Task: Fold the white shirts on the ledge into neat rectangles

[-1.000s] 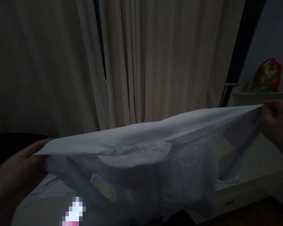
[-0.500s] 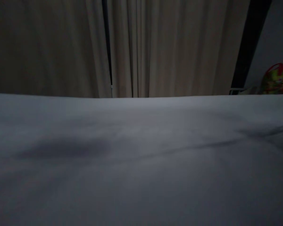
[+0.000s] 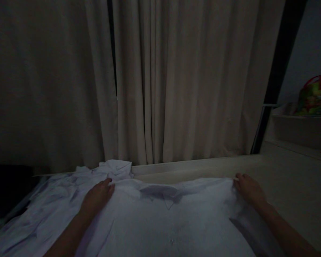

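A pale, flat counter (image 3: 291, 185) runs below the long beige curtains, dim in the low light. A white collared cotton shirt (image 3: 160, 221) lies spread flat on it, collar toward the curtains. Just left of the shirt, a crumpled heap of white cloth (image 3: 69, 185) rests on the counter's near-left part.

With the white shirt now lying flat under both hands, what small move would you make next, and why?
Probably slide both hands outward to smooth the white shirt: the left hand and right hand rest at its shoulders, and creases show near the right sleeve.
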Demonstrator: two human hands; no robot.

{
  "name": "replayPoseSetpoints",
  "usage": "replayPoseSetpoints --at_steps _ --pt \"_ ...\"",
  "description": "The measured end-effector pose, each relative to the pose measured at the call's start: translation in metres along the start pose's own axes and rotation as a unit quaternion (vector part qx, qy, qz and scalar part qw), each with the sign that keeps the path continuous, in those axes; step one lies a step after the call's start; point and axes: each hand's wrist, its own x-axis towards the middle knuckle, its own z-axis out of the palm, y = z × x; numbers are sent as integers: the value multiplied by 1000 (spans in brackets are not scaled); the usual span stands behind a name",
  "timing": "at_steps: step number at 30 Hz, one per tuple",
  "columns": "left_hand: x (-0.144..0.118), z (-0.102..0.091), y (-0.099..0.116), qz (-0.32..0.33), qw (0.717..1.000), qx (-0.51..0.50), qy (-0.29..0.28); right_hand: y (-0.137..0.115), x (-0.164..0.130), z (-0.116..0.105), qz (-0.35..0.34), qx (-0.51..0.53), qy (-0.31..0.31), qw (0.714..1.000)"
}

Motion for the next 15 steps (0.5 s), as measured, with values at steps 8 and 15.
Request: replayPoseSetpoints --at_steps 8,15 --pt "-76 203 45 107 982 23 -151 -94 -76 166 -164 83 -89 979" --pt "-127 244 31 94 982 38 -159 -136 -155 212 -190 149 -165 956"
